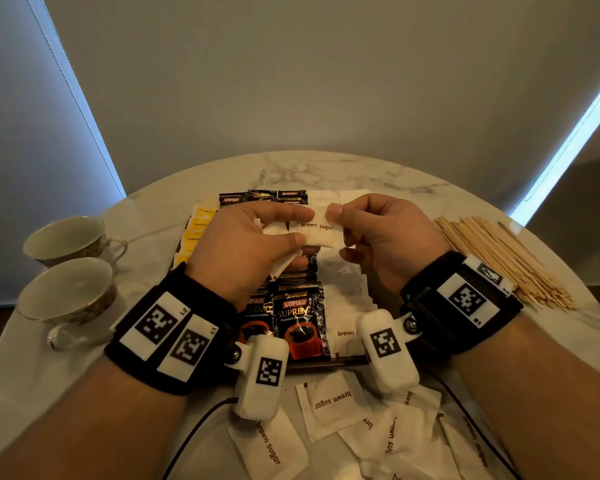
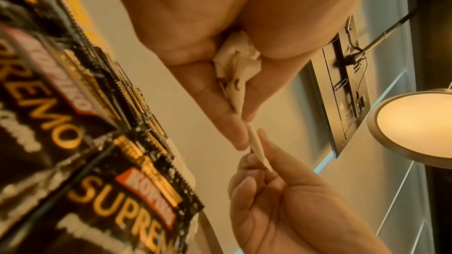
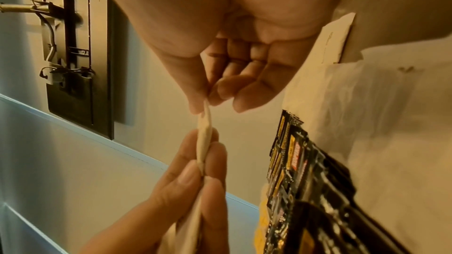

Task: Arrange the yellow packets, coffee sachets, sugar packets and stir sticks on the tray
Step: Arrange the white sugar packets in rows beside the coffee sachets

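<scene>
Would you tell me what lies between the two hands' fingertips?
One brown sugar packet, pinched at its ends by the left hand and right hand; the head view shows it best.

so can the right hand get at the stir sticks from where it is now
Probably yes, but not right away. The stir sticks lie in an open pile just beyond the right hand, with nothing between them. Its fingers are pinching a brown sugar packet shared with the left hand, so it must let go first.

A round marble table (image 1: 343,171) stands before a plain grey wall (image 1: 309,81). Bluish light strips (image 1: 565,147) run slanted at both sides of the wall — and a round lamp (image 2: 415,126) glows warm overhead.
</scene>
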The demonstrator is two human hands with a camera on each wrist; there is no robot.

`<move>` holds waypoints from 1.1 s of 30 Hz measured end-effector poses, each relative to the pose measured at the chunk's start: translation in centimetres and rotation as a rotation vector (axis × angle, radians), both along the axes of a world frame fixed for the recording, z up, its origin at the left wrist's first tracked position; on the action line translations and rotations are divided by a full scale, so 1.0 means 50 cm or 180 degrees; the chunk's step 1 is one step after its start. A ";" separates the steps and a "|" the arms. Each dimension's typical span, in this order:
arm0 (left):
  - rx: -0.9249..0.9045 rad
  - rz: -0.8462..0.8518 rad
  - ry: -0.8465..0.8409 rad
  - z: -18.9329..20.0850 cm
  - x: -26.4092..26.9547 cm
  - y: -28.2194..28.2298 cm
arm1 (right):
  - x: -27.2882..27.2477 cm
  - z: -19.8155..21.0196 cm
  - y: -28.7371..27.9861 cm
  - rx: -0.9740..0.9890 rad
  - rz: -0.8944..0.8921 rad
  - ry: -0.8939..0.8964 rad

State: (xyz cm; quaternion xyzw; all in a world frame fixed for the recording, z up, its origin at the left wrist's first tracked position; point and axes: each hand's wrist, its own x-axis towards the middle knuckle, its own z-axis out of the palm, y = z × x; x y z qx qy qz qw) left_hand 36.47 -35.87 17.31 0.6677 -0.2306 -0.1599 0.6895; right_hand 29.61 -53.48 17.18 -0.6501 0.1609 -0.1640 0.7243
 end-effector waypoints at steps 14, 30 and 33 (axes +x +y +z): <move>-0.0511 0.0329 0.0592 0.005 0.013 0.000 | 0.023 0.035 -0.117 0.0054 -0.0436 0.0380; -0.0758 0.0544 0.1345 0.001 0.032 0.000 | 0.059 -0.030 -0.190 -0.0600 -0.0688 0.1870; -0.0774 0.0524 0.1349 0.002 0.030 -0.001 | 0.058 -0.025 -0.182 -0.0580 -0.0594 0.1857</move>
